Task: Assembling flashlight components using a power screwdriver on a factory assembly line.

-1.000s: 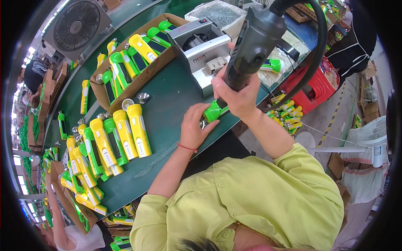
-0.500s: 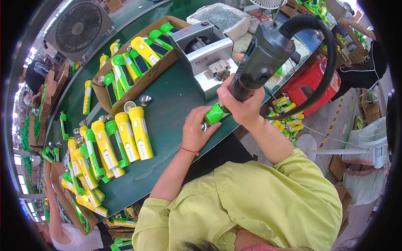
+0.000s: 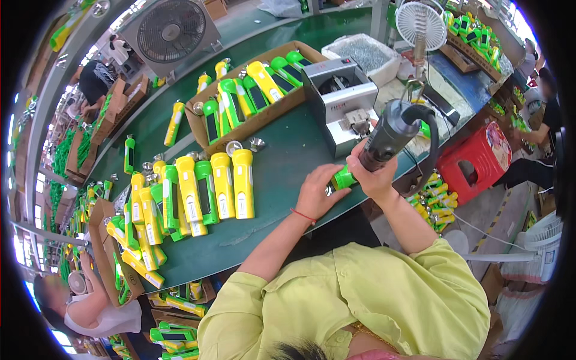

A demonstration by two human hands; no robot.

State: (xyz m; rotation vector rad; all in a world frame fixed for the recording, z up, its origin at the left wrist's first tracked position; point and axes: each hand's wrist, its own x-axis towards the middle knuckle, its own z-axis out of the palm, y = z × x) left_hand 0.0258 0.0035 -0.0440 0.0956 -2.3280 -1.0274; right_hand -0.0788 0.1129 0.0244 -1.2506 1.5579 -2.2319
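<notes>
My right hand (image 3: 377, 175) is wrapped round a dark electric screwdriver (image 3: 390, 132) that hangs by a thick black cable. The tool's lower end meets a green flashlight head (image 3: 344, 178), which my left hand (image 3: 319, 191) grips at the front edge of the green table. The tool's tip is hidden behind my right hand. Just beyond my hands stands a grey metal dispensing machine (image 3: 338, 108). To the left lies a row of yellow and green flashlights (image 3: 189, 189), with two shiny reflectors (image 3: 257, 144) above it.
A cardboard box (image 3: 231, 135) of flashlights sits behind the row, and a white foam box (image 3: 360, 54) of small metal parts is at the back. A red stool (image 3: 477, 162) stands on the right, near a heap of flashlights (image 3: 435, 201). Other people work at both sides.
The view has shifted, so the table's things appear farther right and more of the room shows. My hands keep the same holds, with the screwdriver still at the green head.
</notes>
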